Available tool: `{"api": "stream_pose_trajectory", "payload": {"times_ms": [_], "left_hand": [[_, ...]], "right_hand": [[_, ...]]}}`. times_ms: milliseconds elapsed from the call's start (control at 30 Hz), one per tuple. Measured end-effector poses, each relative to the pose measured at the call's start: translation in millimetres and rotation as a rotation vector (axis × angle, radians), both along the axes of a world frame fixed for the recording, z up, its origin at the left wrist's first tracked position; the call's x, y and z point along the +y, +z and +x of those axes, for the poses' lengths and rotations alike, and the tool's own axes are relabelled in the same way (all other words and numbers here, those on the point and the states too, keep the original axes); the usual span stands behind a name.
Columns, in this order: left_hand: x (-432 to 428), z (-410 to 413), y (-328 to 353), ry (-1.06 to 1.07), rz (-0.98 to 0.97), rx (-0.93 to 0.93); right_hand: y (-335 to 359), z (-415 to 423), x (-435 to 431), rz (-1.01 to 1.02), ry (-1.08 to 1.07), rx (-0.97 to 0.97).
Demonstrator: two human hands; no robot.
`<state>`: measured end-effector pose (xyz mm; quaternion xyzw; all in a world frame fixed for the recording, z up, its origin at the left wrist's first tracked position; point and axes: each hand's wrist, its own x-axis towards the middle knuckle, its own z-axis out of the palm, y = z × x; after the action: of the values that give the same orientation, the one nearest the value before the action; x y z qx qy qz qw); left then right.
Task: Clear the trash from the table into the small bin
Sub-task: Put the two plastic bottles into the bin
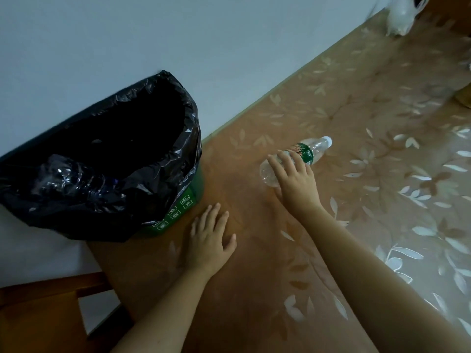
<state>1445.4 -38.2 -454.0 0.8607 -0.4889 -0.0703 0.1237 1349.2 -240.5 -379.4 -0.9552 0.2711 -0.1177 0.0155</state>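
A clear plastic bottle [316, 149] with a green label and white cap lies on its side on the table [369, 128]. My right hand [295, 182] rests over its lower half, fingers curled on it. My left hand [211, 240] lies flat and open on the table, holding nothing, just right of the small green bin [183, 207]. The bin stands at the table's left end, lined with a black bag [132, 159]. A crushed clear bottle [76, 179] lies on the bag's near edge.
A grey wall runs along the table's far edge. A white plastic bag [400, 16] sits at the far right end. A wooden chair frame [51, 289] is below the table's left corner. The cloth has a pale leaf pattern.
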Motion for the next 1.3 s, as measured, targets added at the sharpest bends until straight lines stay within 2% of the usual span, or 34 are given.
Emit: {"api": "stream_pose_trajectory", "payload": {"times_ms": [167, 200, 267, 333, 400, 533, 667, 833, 967, 1133, 1300], "left_hand": [[-4, -5, 24, 0.005, 0.113, 0.056], [-3, -8, 36, 0.027, 0.077, 0.087], [3, -13, 67, 0.042, -0.135, 0.107], [19, -13, 101, 0.007, -0.401, 0.042], [38, -7, 133, -0.02, -0.586, -0.066], [71, 19, 180, 0.029, -0.648, -0.259], [95, 42, 204, 0.121, -0.627, -0.31], [109, 59, 208, 0.152, -0.586, -0.254], [113, 69, 207, 0.129, -0.62, -0.153], [112, 72, 203, 0.114, -0.633, -0.111], [110, 69, 198, 0.156, -0.653, -0.109]], "right_hand": [[29, -13, 36, 0.056, 0.002, -0.189], [36, -15, 42, 0.071, -0.009, -0.239], [51, -17, 55, 0.076, -0.028, -0.346], [67, -16, 68, 0.057, -0.036, -0.444], [85, -13, 82, 0.045, -0.031, -0.546], [125, 5, 114, 0.097, 0.006, -0.743], [155, 24, 139, 0.084, 0.053, -0.828], [178, 43, 161, 0.102, 0.169, -0.839], [188, 54, 175, 0.113, 0.262, -0.795], [192, 63, 184, 0.186, 0.312, -0.794], [179, 74, 180, 0.257, 0.271, -0.62]]}}
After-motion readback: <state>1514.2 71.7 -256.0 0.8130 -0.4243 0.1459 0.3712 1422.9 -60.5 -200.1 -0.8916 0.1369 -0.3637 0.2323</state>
